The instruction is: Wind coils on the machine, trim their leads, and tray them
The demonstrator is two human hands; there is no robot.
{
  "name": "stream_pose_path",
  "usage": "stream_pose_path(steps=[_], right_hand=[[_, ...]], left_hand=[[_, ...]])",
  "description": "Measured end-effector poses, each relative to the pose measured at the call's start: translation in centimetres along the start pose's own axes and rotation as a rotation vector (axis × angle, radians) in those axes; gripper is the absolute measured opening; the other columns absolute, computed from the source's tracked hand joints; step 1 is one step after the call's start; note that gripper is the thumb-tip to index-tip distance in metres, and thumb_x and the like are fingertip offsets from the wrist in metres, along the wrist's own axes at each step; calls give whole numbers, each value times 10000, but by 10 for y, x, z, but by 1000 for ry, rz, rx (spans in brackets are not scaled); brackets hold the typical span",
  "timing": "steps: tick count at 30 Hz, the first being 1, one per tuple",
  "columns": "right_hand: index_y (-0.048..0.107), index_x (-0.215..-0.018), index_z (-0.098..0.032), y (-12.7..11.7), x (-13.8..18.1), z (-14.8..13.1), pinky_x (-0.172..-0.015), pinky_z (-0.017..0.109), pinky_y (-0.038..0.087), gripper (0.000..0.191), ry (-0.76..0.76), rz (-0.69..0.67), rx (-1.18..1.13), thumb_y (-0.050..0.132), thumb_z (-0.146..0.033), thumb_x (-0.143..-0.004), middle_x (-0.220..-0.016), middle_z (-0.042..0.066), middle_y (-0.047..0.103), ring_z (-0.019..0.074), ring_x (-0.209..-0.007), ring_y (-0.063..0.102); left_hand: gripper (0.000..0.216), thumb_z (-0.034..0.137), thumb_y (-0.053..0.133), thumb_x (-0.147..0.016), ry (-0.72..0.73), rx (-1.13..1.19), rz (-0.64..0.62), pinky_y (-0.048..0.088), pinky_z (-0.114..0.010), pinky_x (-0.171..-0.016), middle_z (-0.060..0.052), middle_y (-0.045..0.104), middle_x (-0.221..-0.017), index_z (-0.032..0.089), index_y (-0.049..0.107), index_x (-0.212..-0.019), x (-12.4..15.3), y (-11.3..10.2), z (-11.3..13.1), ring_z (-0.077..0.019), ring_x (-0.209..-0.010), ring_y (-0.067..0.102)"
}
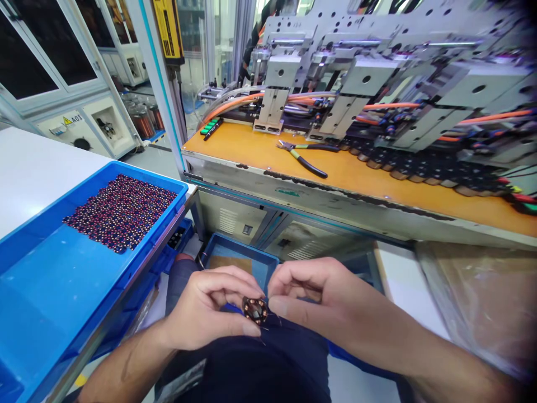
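Note:
A small round copper-wound coil [254,309] sits between both hands just above my lap. My left hand [210,310] pinches it from the left, with thumb under it and fingers curled over its top. My right hand [312,291] is closed beside it, its thumb and fingertips touching the coil's right edge, where thin dark wire leads stick out. A large blue tray [50,280] at my left holds a flat patch of several similar small dark coils [121,211].
An orange-topped machine bench [356,173] runs across the front, with pliers [304,155] lying on it and a row of coils under grey winding heads [419,168]. A smaller blue bin [239,260] sits on the floor by my knees. A white table [33,168] lies far left.

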State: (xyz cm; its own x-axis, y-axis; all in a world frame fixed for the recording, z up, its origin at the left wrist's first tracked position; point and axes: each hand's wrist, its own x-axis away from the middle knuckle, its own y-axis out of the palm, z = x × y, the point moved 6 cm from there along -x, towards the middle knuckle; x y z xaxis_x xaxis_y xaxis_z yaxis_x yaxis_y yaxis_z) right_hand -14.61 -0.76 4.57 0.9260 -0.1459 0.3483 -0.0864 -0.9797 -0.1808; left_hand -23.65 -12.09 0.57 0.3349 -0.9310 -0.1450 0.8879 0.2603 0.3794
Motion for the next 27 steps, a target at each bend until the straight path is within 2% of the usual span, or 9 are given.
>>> stream_pose_path(steps=[8, 12, 15, 17, 21, 24, 27], right_hand=[[617, -710, -143, 11, -7, -6, -486, 184, 285, 113, 112, -137, 16, 606, -219, -793, -548, -72, 424, 59, -515, 326], [587, -715, -136, 13, -10, -8, -486, 187, 270, 80, 136, -207, -48, 607, -202, -757, -561, -71, 432, 60, -530, 330], [578, -731, -141, 13, -9, -9, -488, 189, 270, 100, 115, -223, -11, 605, -224, -779, -584, -63, 456, 64, -540, 357], [590, -741, -150, 12, -7, -10, -498, 192, 293, 119, 60, -216, 95, 591, -239, -820, -618, -51, 493, 71, -560, 399], [600, -743, -180, 9, -2, -16, -618, 197, 381, 158, -187, -138, 347, 570, -221, -892, -728, -36, 580, 83, -672, 504], [580, -787, -194, 10, 2, -17, -656, 202, 397, 144, -325, -117, 383, 553, -203, -928, -771, -39, 602, 82, -703, 531], [583, -823, -198, 11, 4, -16, -659, 213, 412, 129, -367, -118, 366, 545, -206, -945, -804, -25, 616, 91, -718, 554]], left_hand=[[463, -70, 813, -571, -17, -5, 5, 569, -160, -709, -29, 688, -950, 203, 782, -944, 4, -2, 2, -78, -754, 675], [485, -77, 808, -576, -22, 21, -12, 556, -149, -721, -18, 682, -967, 218, 776, -960, 5, -3, 0, -68, -772, 671], [485, -78, 804, -584, -38, 63, -31, 554, -157, -723, -16, 678, -972, 214, 771, -970, 4, -2, -1, -66, -762, 670], [481, -83, 804, -581, -53, 112, -52, 548, -146, -707, -12, 675, -961, 207, 770, -963, 4, -1, -2, -58, -740, 667], [450, -80, 817, -560, -93, 218, -62, 545, -136, -674, -15, 674, -920, 181, 777, -924, 2, 0, -4, -61, -716, 669], [491, -67, 867, -470, -137, 286, -44, 552, -149, -657, -15, 677, -887, 174, 782, -889, 1, 1, -9, -72, -691, 672], [532, -43, 900, -402, -172, 336, -42, 558, -163, -648, -9, 676, -869, 180, 784, -870, 0, 3, -13, -79, -674, 673]])
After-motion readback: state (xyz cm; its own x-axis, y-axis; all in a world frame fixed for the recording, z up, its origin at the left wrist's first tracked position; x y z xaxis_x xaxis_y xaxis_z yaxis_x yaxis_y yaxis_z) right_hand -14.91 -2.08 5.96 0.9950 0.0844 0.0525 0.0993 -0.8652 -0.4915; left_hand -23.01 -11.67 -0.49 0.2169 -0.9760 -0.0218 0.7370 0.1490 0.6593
